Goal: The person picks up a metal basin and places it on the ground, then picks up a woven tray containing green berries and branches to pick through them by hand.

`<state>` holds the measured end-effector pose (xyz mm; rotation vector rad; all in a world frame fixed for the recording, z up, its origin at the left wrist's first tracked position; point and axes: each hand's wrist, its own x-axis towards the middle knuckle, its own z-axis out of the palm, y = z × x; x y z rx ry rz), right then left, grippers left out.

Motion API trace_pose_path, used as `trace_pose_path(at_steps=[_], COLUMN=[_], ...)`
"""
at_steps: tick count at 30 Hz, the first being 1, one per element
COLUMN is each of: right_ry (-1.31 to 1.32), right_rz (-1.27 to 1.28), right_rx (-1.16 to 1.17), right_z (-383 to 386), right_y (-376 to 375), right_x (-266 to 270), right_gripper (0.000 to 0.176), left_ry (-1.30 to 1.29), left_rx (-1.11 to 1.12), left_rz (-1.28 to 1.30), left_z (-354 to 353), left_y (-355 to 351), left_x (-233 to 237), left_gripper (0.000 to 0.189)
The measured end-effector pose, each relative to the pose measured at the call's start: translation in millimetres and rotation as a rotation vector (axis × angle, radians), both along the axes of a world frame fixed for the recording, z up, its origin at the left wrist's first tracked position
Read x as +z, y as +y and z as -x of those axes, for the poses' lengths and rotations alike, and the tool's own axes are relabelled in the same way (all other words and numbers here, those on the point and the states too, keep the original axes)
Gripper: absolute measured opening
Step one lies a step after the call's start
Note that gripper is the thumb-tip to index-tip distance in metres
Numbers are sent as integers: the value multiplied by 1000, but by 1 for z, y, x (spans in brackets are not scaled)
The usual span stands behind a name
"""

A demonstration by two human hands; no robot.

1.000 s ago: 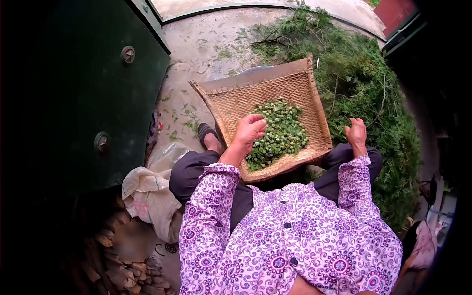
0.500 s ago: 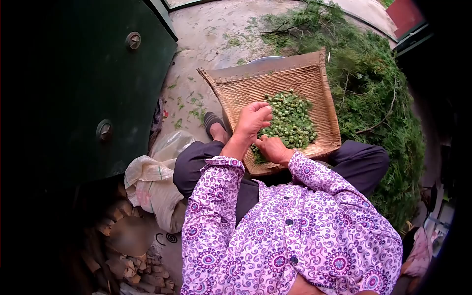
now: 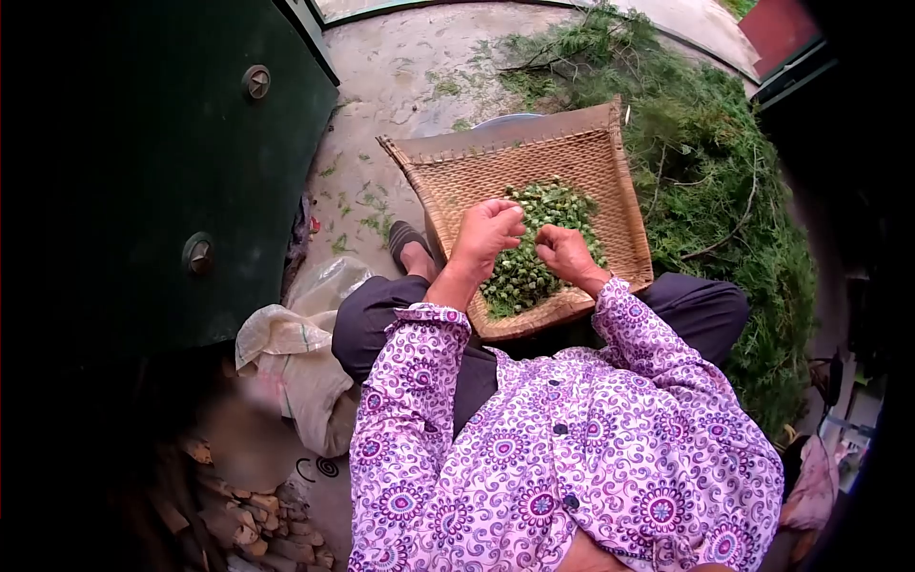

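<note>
A woven basket tray (image 3: 629,205) rests tilted across my lap, with a heap of small green buds and leafy bits (image 3: 519,276) in its middle and near part. Over the left side of the heap, my left hand (image 3: 488,232) is closed, thumb and fingers pinched together; whatever lies between them is too small to make out. My right hand (image 3: 567,253) hovers over the right side of the heap with its fingers curled together, and its fingertips hide anything they hold. The two hands are a short gap apart.
Cut green branches (image 3: 715,200) are piled on the floor to the right. A dark green door (image 3: 191,162) stands at the left. Beside my left knee lies a pale sack (image 3: 295,353), with chopped wood (image 3: 276,524) below it. A pink cloth (image 3: 810,486) is at the lower right.
My right hand has moved up and to the right, away from my left hand and the near edge of the heap. My left hand has stayed nearly in place, still pinched.
</note>
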<state>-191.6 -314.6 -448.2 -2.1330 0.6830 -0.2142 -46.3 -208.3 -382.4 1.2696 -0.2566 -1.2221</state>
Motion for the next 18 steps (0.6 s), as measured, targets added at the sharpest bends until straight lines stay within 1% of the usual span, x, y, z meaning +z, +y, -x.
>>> trace_pose_path(at_steps=[1, 3, 4, 6, 7, 9, 12, 13, 14, 16, 17, 18], right_ry=[-2, 100, 224, 314, 314, 330, 279, 282, 172, 168, 198, 200], right_rz=[0, 156, 155, 189, 184, 178, 158, 114, 69, 60, -18, -15], right_rx=[-1, 128, 139, 54, 53, 22, 27, -18, -80, -131, -166, -176], right_z=[0, 0, 0, -1, -1, -3, 2, 6, 16, 34, 41, 45], right_y=[0, 2, 7, 20, 22, 24, 12, 4, -2, -19, -24, -24], right_x=[-5, -12, -12, -13, -17, -25, -25, -29, -29, -33, -31, -28], right_gripper=[12, 22, 31, 27, 27, 21, 16, 16, 16, 17, 18, 18], left_ry=[15, 20, 28, 37, 41, 30, 21, 27, 33, 6, 6, 8], left_rx=[9, 7, 7, 14, 12, 6, 2, 4, 6, -49, -53, -64], left_rz=[4, 7, 9, 6, 7, -5, -13, -13, -13, -24, -27, -24], left_z=[0, -1, -2, -2, -1, 0, -1, 0, 0, -2, -1, 0], left_y=[0, 0, 0, 0, 0, 0, -1, -1, -1, 0, 0, -1], left_x=[-1, -2, -3, -3, -3, -3, -1, -1, -3, -5, -5, -5], left_gripper=[19, 19, 19, 18, 18, 18, 19, 19, 19, 14, 14, 14])
